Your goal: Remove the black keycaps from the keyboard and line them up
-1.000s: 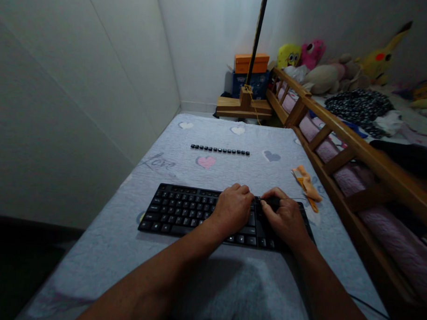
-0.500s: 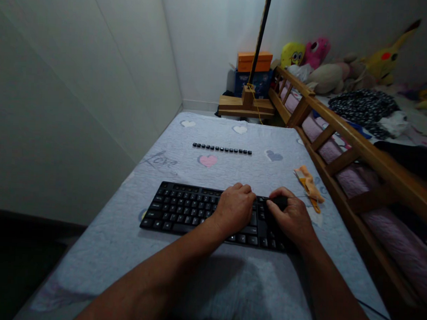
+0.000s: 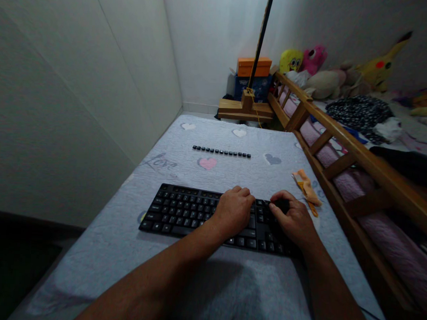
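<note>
A black keyboard (image 3: 184,208) lies on the cloth-covered surface in front of me. My left hand (image 3: 234,208) rests across its right-middle part, fingers curled down at the far edge and gripping it. Over the keyboard's right end, my right hand (image 3: 291,218) is closed, thumb and fingers bent around something dark that I cannot make out. The hands and their shadow hide part of the keys. Beyond the keyboard, a row of several small black keycaps (image 3: 221,152) stretches across the cloth. Right of my right hand lie an orange cloth (image 3: 308,187) and an orange-handled brush (image 3: 312,209).
A pale quilt (image 3: 161,265) with heart prints covers the surface. Along the right runs a wooden bed rail (image 3: 340,132), with plush toys and clothes behind it. A wooden stand (image 3: 236,108) with a dark pole and an orange box (image 3: 253,67) are at the far end.
The view has tilted slightly, so the scene sits a little lower. Both hands keep almost the same place on the keyboard; the keycap row is unchanged.
</note>
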`<state>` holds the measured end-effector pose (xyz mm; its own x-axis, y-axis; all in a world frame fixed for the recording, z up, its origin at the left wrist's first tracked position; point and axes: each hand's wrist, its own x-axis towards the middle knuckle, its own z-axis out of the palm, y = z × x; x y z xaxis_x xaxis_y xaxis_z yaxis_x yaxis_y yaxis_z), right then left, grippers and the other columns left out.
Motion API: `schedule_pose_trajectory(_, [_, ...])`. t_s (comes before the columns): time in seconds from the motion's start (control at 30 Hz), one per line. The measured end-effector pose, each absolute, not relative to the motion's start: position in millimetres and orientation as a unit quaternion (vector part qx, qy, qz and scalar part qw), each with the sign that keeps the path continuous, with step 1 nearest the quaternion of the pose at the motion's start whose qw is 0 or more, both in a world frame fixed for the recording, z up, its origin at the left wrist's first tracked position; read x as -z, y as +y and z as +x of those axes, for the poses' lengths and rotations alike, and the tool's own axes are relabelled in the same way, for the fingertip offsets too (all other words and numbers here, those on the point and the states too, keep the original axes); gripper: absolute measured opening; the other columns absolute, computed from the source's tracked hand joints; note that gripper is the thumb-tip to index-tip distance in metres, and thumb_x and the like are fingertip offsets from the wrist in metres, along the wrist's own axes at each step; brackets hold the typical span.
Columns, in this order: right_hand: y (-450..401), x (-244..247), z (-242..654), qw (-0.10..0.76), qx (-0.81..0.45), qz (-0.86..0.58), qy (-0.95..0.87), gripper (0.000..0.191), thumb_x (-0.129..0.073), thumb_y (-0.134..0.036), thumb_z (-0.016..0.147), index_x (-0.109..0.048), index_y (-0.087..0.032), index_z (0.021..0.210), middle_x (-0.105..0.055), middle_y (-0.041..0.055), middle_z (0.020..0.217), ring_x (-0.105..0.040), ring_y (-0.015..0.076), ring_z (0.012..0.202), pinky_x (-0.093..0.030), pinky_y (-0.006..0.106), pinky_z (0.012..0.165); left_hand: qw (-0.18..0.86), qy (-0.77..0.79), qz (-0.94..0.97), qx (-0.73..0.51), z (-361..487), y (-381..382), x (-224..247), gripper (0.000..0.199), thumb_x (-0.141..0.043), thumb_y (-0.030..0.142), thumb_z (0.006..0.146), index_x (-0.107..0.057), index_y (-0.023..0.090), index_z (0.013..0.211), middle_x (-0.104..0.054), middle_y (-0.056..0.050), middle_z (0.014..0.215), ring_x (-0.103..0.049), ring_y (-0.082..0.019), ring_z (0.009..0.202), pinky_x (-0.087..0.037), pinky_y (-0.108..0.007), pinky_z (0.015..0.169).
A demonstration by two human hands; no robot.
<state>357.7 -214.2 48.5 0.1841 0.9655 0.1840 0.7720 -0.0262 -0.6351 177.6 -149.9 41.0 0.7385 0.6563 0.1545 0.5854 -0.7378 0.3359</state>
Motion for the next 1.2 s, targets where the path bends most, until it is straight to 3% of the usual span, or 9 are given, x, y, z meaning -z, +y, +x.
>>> schedule_pose_trajectory(0.87, [-209, -57, 343, 0.294, -0.095, -0.608, -0.732, 0.013, -0.045, -0.011, 0.081, -0.052, -0.021, 0.078, -0.058, 0.0033, 0.077, -0.056, 0.0187, 0.075, -0.043, 0.030, 0.071, 0.126, 0.351, 0.920, -0.124, 176, -148, -42, 0.016, -0.048, 0.012, 0.085, -0.063, 0.017, 0.090, -0.064, -0.007, 0.096, -0.054, -0.021, 0.094, -0.049, -0.033, 0.084])
schedule_pose_trajectory(1.2, [-207, -55, 349, 0.279, -0.150, -0.589, -0.743, 0.018, -0.043, -0.005, 0.079, -0.052, -0.021, 0.080, -0.055, 0.0025, 0.081, -0.054, 0.0172, 0.076, -0.043, 0.029, 0.070, 0.124, 0.348, 0.921, -0.125, 175, -148, -41, 0.014, -0.050, 0.012, 0.083, -0.062, 0.017, 0.089, -0.063, -0.007, 0.094, -0.054, -0.021, 0.094, -0.049, -0.033, 0.084])
